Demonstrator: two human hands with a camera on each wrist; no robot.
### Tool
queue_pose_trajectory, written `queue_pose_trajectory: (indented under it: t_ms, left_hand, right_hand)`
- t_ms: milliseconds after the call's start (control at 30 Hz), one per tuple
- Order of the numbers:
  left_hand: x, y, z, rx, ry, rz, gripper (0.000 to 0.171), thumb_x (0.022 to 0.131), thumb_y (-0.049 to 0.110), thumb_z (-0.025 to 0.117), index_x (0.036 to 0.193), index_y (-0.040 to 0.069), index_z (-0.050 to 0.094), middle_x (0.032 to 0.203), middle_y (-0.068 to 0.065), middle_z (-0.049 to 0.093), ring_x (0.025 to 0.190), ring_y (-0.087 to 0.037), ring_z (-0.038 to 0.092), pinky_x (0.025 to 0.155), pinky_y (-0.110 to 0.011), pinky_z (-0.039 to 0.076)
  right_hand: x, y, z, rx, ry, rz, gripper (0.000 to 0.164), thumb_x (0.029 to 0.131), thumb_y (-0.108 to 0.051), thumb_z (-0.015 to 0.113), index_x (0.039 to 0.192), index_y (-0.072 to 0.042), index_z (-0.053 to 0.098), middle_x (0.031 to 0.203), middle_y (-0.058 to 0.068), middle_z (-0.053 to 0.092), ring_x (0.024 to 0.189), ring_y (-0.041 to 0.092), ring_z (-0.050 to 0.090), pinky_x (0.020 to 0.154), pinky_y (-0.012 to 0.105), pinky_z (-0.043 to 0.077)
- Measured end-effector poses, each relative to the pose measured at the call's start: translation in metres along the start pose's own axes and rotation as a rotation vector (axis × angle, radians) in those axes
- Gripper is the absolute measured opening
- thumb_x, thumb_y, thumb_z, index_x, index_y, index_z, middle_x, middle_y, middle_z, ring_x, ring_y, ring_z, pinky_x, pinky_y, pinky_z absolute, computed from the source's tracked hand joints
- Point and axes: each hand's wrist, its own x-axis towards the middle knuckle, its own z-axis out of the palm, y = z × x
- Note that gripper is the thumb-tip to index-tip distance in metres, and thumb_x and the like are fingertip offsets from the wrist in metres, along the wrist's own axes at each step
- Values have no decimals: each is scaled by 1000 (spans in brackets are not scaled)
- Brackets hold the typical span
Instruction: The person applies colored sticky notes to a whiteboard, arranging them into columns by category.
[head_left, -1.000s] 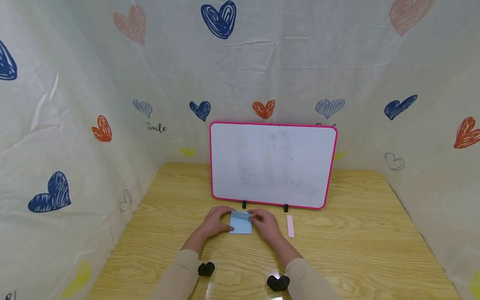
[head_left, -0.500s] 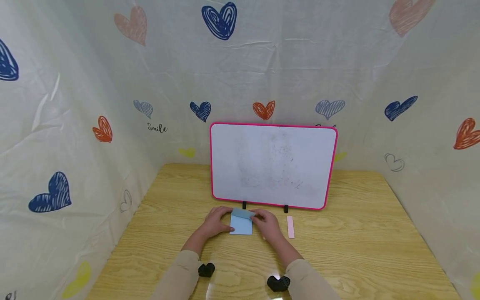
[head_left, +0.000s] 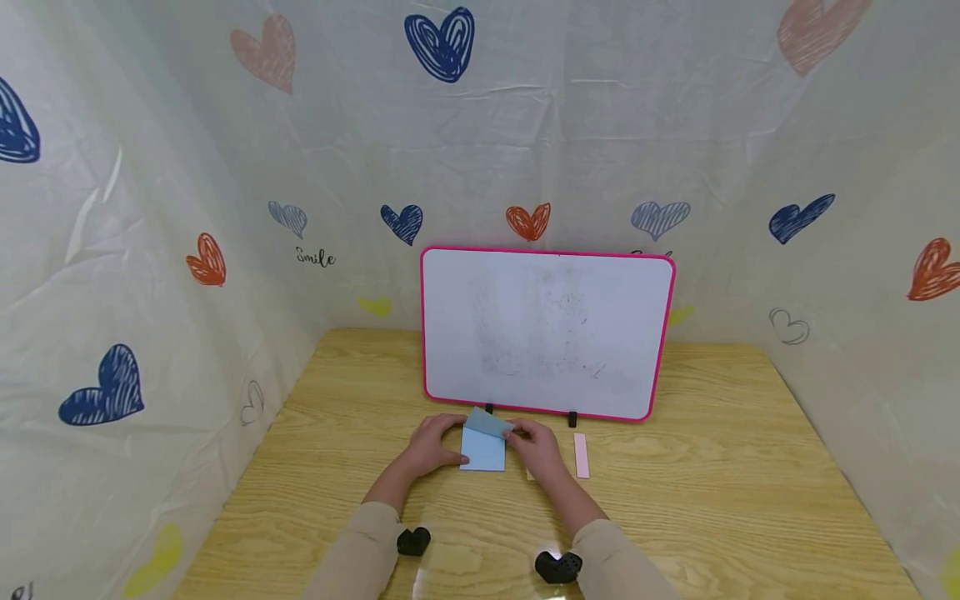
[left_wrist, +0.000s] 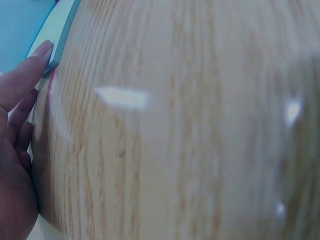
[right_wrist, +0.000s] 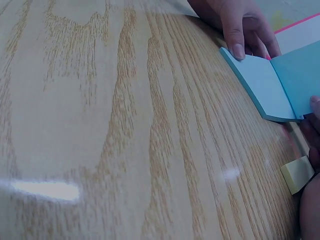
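A light blue sticky note pad (head_left: pixel 482 451) lies on the table in front of the whiteboard. Its top sheet (head_left: pixel 488 422) is lifted from the near side and tilts up, joined to the pad along the far edge. My left hand (head_left: pixel 431 443) grips the pad at its left side, and in the left wrist view the thumb (left_wrist: pixel 30 67) presses on a corner. At the sheet's right edge, my right hand (head_left: pixel 534 446) pinches it between thumb and fingers. Only part of the right hand shows in the right wrist view.
A pink paper strip or narrow pad (head_left: pixel 581 456) lies right of my right hand. A small yellow sticky pad (right_wrist: pixel 298 175) sits beside that hand, mostly hidden in the head view. The pink-framed whiteboard (head_left: pixel 547 333) stands behind on black feet.
The top sheet has lifted further off the pad, its raised part growing and tilting. My right hand has shifted slightly right with it; the left hand keeps its place on the pad.
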Motion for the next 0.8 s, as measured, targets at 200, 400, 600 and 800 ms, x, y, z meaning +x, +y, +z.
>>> queue_pose_trajectory:
  t_ms: [200, 400, 600, 800]
  left_hand:
    - [0, -1, 0, -10, 2, -2, 70, 74, 25, 87, 134, 9, 56, 136, -10, 54, 125, -35, 41, 102, -57, 30]
    - [1, -2, 1, 1, -4, -5, 71, 74, 27, 87, 135, 10, 55, 136, -10, 54, 124, -34, 42, 101, -56, 31]
    - [2, -2, 1, -8, 3, -4, 71, 73, 26, 87, 135, 9, 55, 137, -10, 53, 124, -34, 42, 101, -56, 31]
    - [0, -1, 0, -14, 6, -12, 71, 73, 25, 87, 134, 9, 55, 136, -10, 53, 126, -34, 41, 102, -57, 30]
  right_hand:
    - [1, 0, 0, 35, -1, 29, 17, 92, -11, 68, 102, 3, 72, 91, 6, 66, 81, 14, 56, 69, 23, 50]
    - [-1, -8, -2, 69, -2, 46, 14, 92, -8, 67, 96, 5, 70, 88, 7, 65, 78, 12, 54, 67, 21, 47]
    - [-13, -38, -7, 88, -17, 22, 12, 93, -1, 64, 94, 11, 66, 88, 12, 65, 78, 13, 54, 67, 21, 47]
    - [-14, -42, -7, 91, -5, 25, 10, 93, -1, 63, 93, 8, 67, 88, 10, 65, 79, 14, 53, 69, 22, 47]
